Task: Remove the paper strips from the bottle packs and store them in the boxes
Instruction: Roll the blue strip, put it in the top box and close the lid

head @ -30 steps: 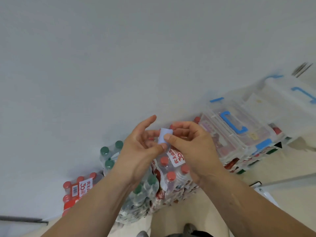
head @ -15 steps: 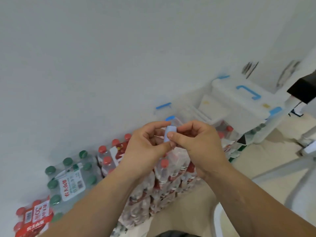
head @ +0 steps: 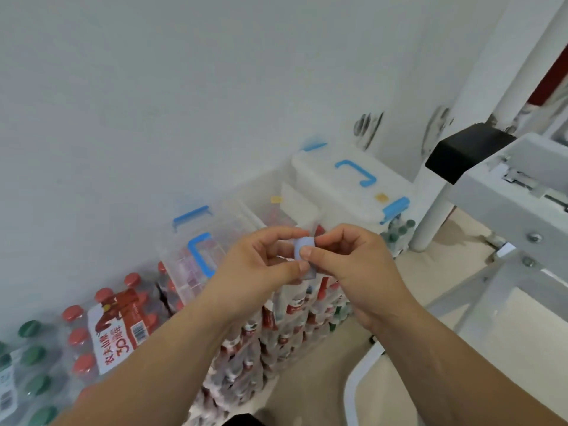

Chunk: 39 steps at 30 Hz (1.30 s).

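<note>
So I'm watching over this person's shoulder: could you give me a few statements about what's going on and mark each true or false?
1. Both hands hold one small pale blue paper strip. True: the left hand and the right hand pinch it together.
2. The nearer clear box has red handles. False: its handle and latch are blue.
3. The strip already lies inside a box. False: it is held in the air, in front of the boxes.
4. The bottle pack at lower left has red caps and a red and white label. True.
5. The farther box stands open. False: its lid is on.

Pale blue paper strip point(head: 302, 248), red bottle caps point(head: 73, 312)
</note>
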{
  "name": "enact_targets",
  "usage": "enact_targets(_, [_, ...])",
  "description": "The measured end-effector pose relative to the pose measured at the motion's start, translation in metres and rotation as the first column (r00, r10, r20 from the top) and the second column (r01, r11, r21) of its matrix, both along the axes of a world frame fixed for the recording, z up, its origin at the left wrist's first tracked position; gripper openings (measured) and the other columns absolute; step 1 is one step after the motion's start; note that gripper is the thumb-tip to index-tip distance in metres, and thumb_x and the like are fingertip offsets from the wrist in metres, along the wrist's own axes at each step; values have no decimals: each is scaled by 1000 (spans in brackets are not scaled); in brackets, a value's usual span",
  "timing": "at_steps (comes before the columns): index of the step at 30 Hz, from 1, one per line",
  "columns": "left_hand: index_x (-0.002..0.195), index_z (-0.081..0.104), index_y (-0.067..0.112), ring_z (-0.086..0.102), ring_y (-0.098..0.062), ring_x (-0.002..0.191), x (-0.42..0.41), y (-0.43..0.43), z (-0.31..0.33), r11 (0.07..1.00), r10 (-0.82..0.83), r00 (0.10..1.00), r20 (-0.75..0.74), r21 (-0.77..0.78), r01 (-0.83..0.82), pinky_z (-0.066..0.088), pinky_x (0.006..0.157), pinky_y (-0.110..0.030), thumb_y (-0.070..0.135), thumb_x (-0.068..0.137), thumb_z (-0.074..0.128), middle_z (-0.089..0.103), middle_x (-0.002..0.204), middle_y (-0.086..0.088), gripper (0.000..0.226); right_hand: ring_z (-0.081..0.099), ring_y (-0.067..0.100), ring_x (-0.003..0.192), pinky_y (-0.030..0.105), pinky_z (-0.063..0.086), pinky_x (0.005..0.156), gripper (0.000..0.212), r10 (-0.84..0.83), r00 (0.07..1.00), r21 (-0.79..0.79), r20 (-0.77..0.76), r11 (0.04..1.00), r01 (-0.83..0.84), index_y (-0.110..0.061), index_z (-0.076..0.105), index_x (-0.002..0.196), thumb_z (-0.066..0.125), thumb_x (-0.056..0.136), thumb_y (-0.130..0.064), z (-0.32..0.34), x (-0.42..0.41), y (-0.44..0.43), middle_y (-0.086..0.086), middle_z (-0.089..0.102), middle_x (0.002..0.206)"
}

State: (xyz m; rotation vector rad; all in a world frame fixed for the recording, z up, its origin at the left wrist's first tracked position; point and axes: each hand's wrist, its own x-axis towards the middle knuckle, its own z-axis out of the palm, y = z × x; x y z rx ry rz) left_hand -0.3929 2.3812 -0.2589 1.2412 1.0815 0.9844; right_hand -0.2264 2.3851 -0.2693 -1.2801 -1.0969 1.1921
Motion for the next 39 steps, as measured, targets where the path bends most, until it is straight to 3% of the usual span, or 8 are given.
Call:
enact_targets(8, [105, 73, 18, 74, -33, 86, 54, 63, -5, 996, -82, 996, 29, -35, 83, 59, 82, -44, -10, 85, 67, 77, 93, -17, 35, 77, 29, 85, 43, 64, 80, 2, -119, 992, 3, -38, 993, 119, -11, 79, 85, 78, 86, -11, -9, 50, 35, 11, 79, 85])
enact_targets(14, [106, 72, 18, 71, -29, 80, 88, 125, -11, 984, -163, 986, -40, -73, 160, 58, 78, -45, -9, 87, 64, 76, 91, -17, 34, 78, 24, 88, 39, 63, 85, 8, -164, 985, -61, -50, 985, 161, -13, 79, 95, 72, 92, -10, -11, 80, 73, 7, 80, 89])
enact_targets(17, [104, 73, 24, 69, -27, 78, 93, 164, -13, 979, -191, 977, -93, -95, 182, 58, 79, -45, -6, 87, 63, 76, 89, -15, 35, 76, 16, 86, 33, 64, 81, 10, -183, 982, -90, 44, 978, 186, -20, 80, 98, 73, 92, -17, -16, 90, 98, -3, 80, 89])
enact_targets(23, [107, 72, 22, 67, -17, 75, 107, 235, -19, 958, -283, 947, -152, -85, 272, 56, 76, -32, -5, 87, 62, 75, 85, -10, 34, 68, 5, 75, 21, 54, 63, 2, -461, 861, -60, 216, 874, 483, -27, 77, 84, 79, 85, -28, -38, 114, 136, -12, 75, 82])
enact_targets(28, [103, 73, 29, 64, -13, 72, 128, 259, -29, 935, -355, 916, -187, -45, 353, 56, 76, -30, -1, 86, 64, 73, 85, -12, 36, 64, 14, 84, 27, 51, 64, 20, -497, 782, -91, 375, 820, 565, -36, 71, 95, 84, 80, -37, -58, 126, 152, -8, 60, 104])
enact_targets(32, [101, 72, 37, 61, -14, 76, 137, 263, -43, 928, -371, 903, -218, -41, 372, 53, 74, -29, 6, 86, 66, 72, 87, -2, 35, 66, 13, 85, 34, 60, 74, 25, -469, 736, -94, 488, 810, 579, -37, 66, 97, 84, 81, -32, -70, 128, 159, -7, 49, 111])
enact_targets(35, [102, 72, 38, 63, -12, 77, 138, 266, -48, 929, -364, 903, -230, -24, 368, 52, 71, -23, 9, 87, 68, 72, 90, 2, 33, 68, 16, 82, 39, 62, 78, 23, -484, 734, -93, 477, 802, 590, -36, 67, 93, 84, 80, -27, -78, 131, 160, -8, 48, 108])
enact_targets(39, [103, 72, 40, 67, -20, 86, 135, 267, -58, 927, -364, 900, -239, 5, 376, 55, 78, -28, 8, 86, 70, 72, 95, 4, 36, 69, 17, 83, 38, 62, 80, 24, -481, 744, -84, 464, 812, 577, -39, 67, 92, 85, 79, -28, -83, 133, 158, -9, 50, 108])
